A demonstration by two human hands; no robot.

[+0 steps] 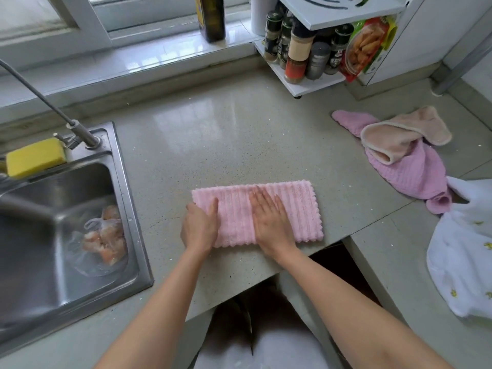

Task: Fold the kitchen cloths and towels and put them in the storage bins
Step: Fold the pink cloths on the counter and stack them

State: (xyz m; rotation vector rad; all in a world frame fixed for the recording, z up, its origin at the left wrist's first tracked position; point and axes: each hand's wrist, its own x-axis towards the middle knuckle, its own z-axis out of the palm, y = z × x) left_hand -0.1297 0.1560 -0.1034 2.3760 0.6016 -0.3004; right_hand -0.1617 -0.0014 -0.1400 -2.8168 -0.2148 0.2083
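Pink cloth [257,214], folded to a strip, lies on the counter [213,134] near its front edge. Left hand [199,227] grips the cloth's left end, probably to anchor it; right hand [271,219], fingers straight, presses its middle flat, apparently smoothing the fold. Unfolded towels [399,153] wait at right; no bins visible.

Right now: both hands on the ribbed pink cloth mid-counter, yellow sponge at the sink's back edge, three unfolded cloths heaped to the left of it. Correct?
One slip: the heap lies to the right, not the left. The head view shows both the left hand and right hand on the ribbed pink cloth, the yellow sponge at the sink's back edge, and the unfolded cloths heaped at the counter's right.
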